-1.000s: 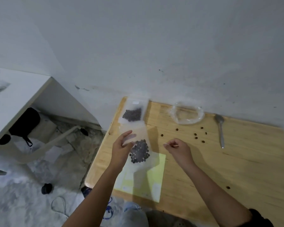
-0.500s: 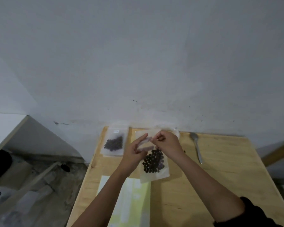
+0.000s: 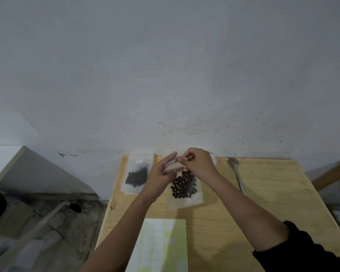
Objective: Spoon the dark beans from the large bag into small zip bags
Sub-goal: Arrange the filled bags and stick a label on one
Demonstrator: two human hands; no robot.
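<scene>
At the centre of the frame, just under the wall, the small zip bag (image 3: 185,191) with its clump of dark beans (image 3: 184,185) lies on the bench (image 3: 273,197), its top strip lifted. A second ago only the left hand (image 3: 159,174) held it and the right was apart. Now both grip the mouth: the left with fingers stretched along the strip and thumb under it, the right hand (image 3: 199,163) curled, pinching the upper edge. This looks like the zip being pressed closed, so this bag's filling is probably done.

Left of it lies another filled bag (image 3: 136,174); the spoon (image 3: 237,173) rests idle to the right. The large bag (image 3: 214,160) is nearly hidden behind the right hand. A yellow-green sheet (image 3: 163,246) lies at the lower edge.
</scene>
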